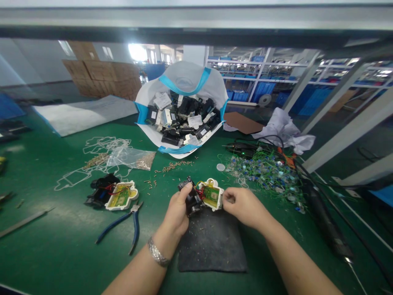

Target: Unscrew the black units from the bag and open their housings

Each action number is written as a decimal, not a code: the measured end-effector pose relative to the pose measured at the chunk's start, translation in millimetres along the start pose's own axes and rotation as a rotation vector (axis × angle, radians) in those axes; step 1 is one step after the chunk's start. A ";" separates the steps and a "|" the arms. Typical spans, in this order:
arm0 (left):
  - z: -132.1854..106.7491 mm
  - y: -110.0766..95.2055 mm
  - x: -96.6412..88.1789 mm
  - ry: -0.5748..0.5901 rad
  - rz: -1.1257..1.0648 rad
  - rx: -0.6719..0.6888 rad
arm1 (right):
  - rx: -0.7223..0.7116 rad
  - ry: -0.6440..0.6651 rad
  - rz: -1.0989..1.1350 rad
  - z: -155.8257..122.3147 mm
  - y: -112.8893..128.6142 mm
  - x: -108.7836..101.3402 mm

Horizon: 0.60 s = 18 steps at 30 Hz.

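Note:
My left hand [178,209] is closed around a black plastic housing [193,198], thumb on top. Red and yellow wires join this housing to a white cover [211,196] with a green circuit board inside. Fingers curled, my right hand [241,205] touches the cover's right edge. Both pieces are above the far end of a dark mat [213,246] sprinkled with small bits. Left of my hands, a second opened unit [121,196] shows the same wired board, and blue-handled pliers [132,215] lie beside it.
A white bag [181,149] full of black and white units stands behind. Loose screws [175,166], a plastic bag of screws [144,159] and white gaskets [73,178] lie before it. To the right are a green wire pile [264,172] and a black electric screwdriver [325,221].

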<state>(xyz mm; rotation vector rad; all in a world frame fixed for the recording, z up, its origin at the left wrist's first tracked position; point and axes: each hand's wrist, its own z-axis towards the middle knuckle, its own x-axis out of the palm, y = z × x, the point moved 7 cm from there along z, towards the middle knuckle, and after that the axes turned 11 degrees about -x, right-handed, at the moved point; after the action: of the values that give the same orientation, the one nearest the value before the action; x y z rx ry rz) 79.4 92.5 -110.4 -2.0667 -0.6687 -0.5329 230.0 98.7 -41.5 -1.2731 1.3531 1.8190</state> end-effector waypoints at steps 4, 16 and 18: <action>3.0 -2.5 -7.7 -0.061 -0.030 0.004 | 0.142 -0.096 -0.064 -2.0 -28.2 -23.8; 2.7 -4.2 -7.0 0.063 0.037 -0.273 | 0.481 -0.205 -0.062 -32.1 -98.7 -90.0; 0.2 -5.5 -6.0 0.095 0.041 -0.311 | 0.594 -0.283 -0.127 -47.2 -114.4 -109.9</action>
<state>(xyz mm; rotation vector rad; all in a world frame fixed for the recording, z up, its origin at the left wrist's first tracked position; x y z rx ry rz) 71.4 93.6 -110.6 -2.3210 -0.5114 -0.7449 388.1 107.7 7.0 -0.7377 1.4586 1.3032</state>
